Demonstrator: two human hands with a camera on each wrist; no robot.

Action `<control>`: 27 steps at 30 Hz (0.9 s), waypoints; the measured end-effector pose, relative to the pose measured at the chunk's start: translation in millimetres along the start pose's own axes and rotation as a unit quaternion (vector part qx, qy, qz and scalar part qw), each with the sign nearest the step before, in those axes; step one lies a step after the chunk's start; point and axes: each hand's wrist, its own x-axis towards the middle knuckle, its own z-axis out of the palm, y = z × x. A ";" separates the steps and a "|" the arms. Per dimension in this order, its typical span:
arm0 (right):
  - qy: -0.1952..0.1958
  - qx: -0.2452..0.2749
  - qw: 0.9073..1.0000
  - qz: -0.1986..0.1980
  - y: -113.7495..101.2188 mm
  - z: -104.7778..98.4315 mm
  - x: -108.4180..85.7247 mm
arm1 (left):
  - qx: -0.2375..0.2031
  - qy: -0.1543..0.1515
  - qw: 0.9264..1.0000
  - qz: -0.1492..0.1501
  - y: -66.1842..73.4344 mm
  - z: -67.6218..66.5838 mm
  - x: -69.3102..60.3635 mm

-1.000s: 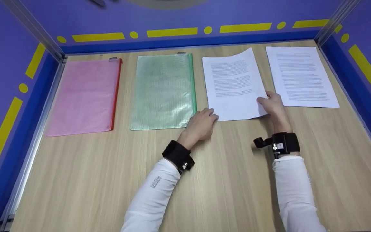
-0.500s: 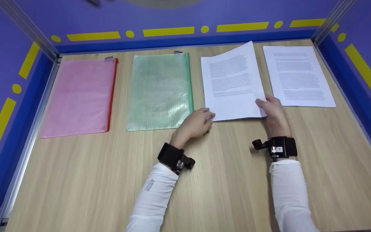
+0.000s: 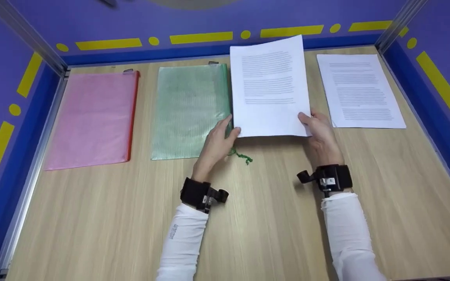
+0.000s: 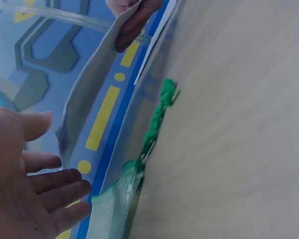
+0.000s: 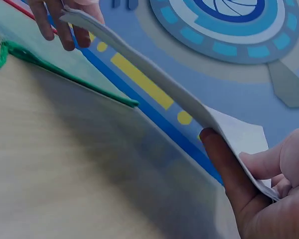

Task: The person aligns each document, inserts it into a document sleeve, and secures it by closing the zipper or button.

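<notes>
Head view: the right hand [image 3: 322, 136] pinches the printed paper stack [image 3: 270, 89] at its near right corner, thumb uppermost; the left hand [image 3: 214, 147], fingers extended, is by the left corner, contact unclear. Supporting both corners evenly should limit sagging. The stack is raised above the worktop [image 3: 272, 230], toward its back edge.

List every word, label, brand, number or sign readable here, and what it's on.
None readable in any view.
Held papers: printed lines, too small to read.
Papers on the table at right: printed lines, too small to read.
Left sleeve: small dark lettering, too blurred to read.
Back wall: yellow bars and dots, no legible letters or numbers.
</notes>
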 end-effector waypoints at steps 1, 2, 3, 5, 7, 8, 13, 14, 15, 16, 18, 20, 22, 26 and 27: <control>-0.002 0.003 1.000 -0.003 -1.3 3.1 -0.7 | -0.015 0.008 1.000 -0.009 -1.3 -1.9 0.5; -0.006 0.002 1.000 -0.006 -2.2 6.0 -1.1 | -0.031 0.016 0.999 -0.016 -2.3 -3.4 1.2; -0.009 0.004 1.000 -0.009 -3.2 9.1 -1.9 | -0.047 0.025 0.998 -0.021 -3.3 -4.5 2.0; -0.014 0.001 1.000 -0.015 -4.4 15.6 -4.0 | -0.078 0.043 0.996 -0.022 -4.4 -5.9 3.9; -0.024 -0.002 1.000 -0.018 -4.7 21.2 -6.5 | -0.105 0.060 0.992 -0.021 -4.4 -6.7 4.8; -0.030 -0.005 0.999 -0.020 -4.6 23.6 -7.9 | -0.116 0.069 0.991 -0.019 -4.3 -7.1 5.2; -0.054 -0.001 0.998 -0.023 -3.0 33.3 -14.5 | -0.200 0.099 0.975 -0.017 -4.1 -10.3 5.4; -0.058 -0.002 0.998 -0.024 -2.6 34.7 -15.7 | -0.222 0.101 0.970 -0.020 -4.2 -11.1 5.4; -0.062 -0.005 0.998 -0.026 -2.2 35.8 -16.6 | -0.243 0.102 0.964 -0.023 -4.3 -11.8 5.4; -0.067 -0.010 0.997 -0.029 -1.8 36.6 -17.4 | -0.261 0.101 0.960 -0.027 -4.6 -12.3 5.3; -0.076 -0.026 0.996 -0.034 -1.4 37.6 -19.3 | -0.280 0.097 0.954 -0.038 -5.4 -12.6 5.3; -0.083 -0.046 0.995 -0.039 -1.2 37.3 -20.7 | -0.282 0.095 0.954 -0.045 -6.1 -12.4 4.5; -0.087 -0.068 0.993 -0.044 -1.3 36.4 -21.5 | -0.279 0.092 0.955 -0.047 -6.6 -11.8 3.7; -0.087 -0.091 0.991 -0.042 -1.0 34.2 -21.0 | -0.274 0.089 0.957 -0.040 -6.4 -10.0 2.5; -0.087 -0.094 0.991 -0.038 -0.8 33.7 -20.7 | -0.274 0.089 0.957 -0.036 -6.5 -9.3 2.5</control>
